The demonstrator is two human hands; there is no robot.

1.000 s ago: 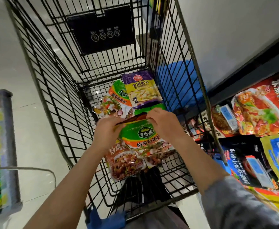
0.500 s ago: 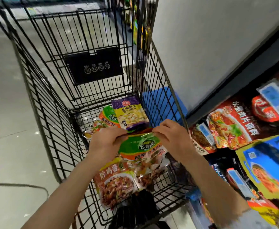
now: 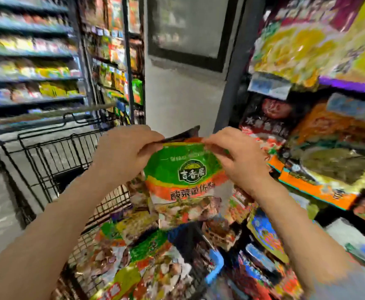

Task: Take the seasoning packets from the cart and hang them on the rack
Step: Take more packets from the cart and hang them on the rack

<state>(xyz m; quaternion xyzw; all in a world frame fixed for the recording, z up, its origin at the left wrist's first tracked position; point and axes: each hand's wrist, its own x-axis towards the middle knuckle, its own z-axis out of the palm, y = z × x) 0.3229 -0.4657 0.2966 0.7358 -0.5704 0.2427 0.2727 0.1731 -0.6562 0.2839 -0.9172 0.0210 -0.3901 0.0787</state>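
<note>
The rack of hanging packets fills the right side of the view, blurred, so no bare hook can be made out. The cart is seen at lower left, with more seasoning packets heaped in it below the hands. A green and orange packet is held up above the cart and just left of the rack, hanging with its long axis near vertical and its top edge uppermost. That top edge is pinched at one corner by the left hand and at the other by the right hand, fingers curled onto the film. A second, darker packet appears to be held behind it, though this cannot be told for certain. The rack lies to the right of the packet, so the right hand is judged the nearer; the hang hole would need to be carried rightward onto a hook.
</note>
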